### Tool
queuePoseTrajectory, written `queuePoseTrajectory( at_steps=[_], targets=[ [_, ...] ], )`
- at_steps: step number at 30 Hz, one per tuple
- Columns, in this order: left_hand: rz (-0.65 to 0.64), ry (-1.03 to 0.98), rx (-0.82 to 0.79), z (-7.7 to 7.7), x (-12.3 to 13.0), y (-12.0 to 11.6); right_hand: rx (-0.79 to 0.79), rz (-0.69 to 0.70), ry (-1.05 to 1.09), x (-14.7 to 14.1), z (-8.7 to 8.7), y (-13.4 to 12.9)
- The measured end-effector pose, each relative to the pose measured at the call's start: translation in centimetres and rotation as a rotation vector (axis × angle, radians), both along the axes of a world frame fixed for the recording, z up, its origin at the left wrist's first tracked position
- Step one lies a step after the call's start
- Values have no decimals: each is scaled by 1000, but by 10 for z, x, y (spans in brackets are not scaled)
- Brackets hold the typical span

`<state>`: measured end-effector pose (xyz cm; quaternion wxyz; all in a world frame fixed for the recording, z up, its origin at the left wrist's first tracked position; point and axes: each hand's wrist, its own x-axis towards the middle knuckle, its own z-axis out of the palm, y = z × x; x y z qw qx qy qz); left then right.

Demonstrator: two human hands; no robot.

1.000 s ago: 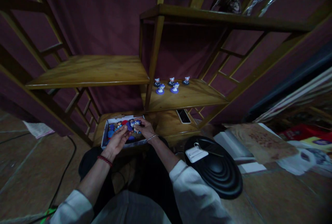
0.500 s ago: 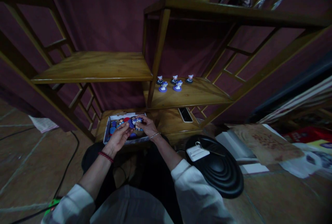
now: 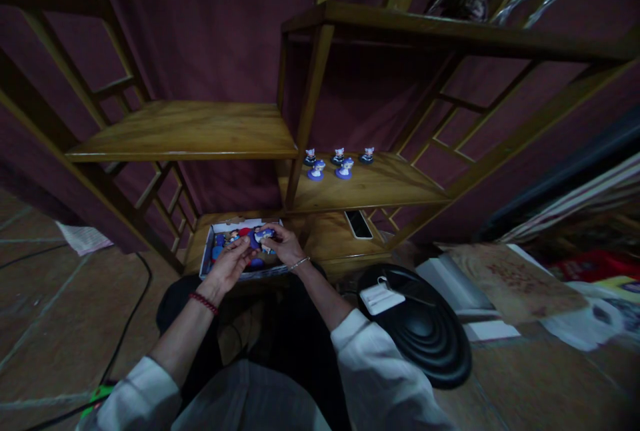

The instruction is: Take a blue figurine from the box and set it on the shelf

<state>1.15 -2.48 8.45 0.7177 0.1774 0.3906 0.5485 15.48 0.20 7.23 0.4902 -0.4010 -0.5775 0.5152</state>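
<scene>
Both hands meet over a shallow white box [image 3: 205, 259] that holds several small colourful figurines. A blue-and-white figurine [image 3: 263, 234] is between them. My right hand [image 3: 285, 244] grips it from the right, its fingers bent around the upper part. From the left, my left hand [image 3: 232, 264] pinches the purple-blue part at its side. Fingers hide some of the figurine. On the middle shelf stand two purple-and-white figurines [image 3: 344, 168] in front, with three dark-based ones [image 3: 339, 155] behind them.
A phone [image 3: 359, 224] lies on the lower board, right of the box. The wooden shelf [image 3: 185, 131] juts out above the box, and a post [image 3: 311, 98] divides the compartments. At the right, a black ridged stool [image 3: 425, 331] carries a white case [image 3: 381, 297].
The view has shifted slightly, so the shelves and figurines appear a little lower. Both hands keep nearly the same hold on the figurine.
</scene>
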Motion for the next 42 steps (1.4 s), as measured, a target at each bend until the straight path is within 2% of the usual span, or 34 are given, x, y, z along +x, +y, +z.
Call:
queuePoseTrajectory(
  at_steps=[4, 12, 19, 29, 42],
  targets=[
    [-7, 14, -9, -1, -1, 1, 38, 3, -34, 1, 2, -1],
    [-27, 44, -15, -3, -5, 2, 96, 32, -88, 0, -4, 1],
    [-66, 83, -26, -1, -8, -1, 197, 94, -216, 2, 6, -1],
    [-120, 91, 24, -9, -15, -2, 369, 122, -415, 4, 16, -3],
    [-98, 61, 60, -7, -13, -6, 477, 119, -529, 2, 30, -5]
  ],
)
